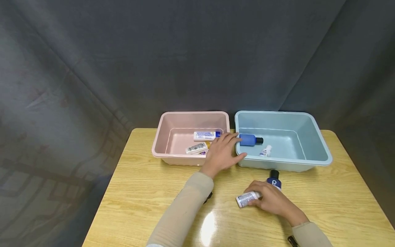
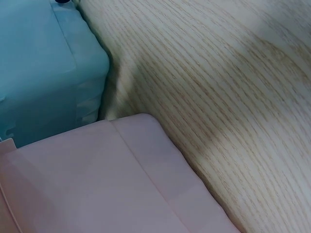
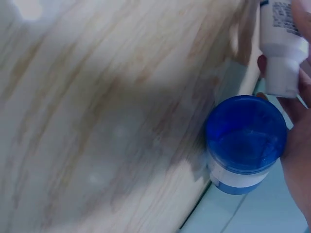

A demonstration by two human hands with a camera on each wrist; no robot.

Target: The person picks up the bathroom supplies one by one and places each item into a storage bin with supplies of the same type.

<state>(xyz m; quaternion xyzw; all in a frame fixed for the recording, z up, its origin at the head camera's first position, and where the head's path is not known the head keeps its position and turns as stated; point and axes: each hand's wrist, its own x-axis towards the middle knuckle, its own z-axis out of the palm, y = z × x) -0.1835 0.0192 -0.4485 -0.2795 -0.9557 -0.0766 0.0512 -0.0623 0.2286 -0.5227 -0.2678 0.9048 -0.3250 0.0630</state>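
My right hand [image 1: 270, 199] grips a small white bottle [image 1: 248, 199] with printed text, held tilted just above the wooden table. In the right wrist view the same white bottle [image 3: 283, 48] shows its cap end between fingers and thumb. Beside that hand is a dark blue bottle [image 1: 274, 180] with a black cap, partly hidden by the hand; its blue base [image 3: 246, 133] faces the right wrist camera. My left hand [image 1: 221, 151] is spread over the neighbouring rims of the pink bin [image 1: 156, 151] and the light blue bin [image 1: 321, 161], holding nothing. Whether it touches them I cannot tell.
Inside the pink bin lie a white tube with a blue cap [image 1: 205, 136], a white bottle with a yellow cap [image 1: 196, 148] and a partly covered purple-marked item [image 1: 203, 152]. A blue bottle [image 1: 248, 140] and a small white bottle [image 1: 266, 151] lie in the blue bin. Dark curtains hang behind.
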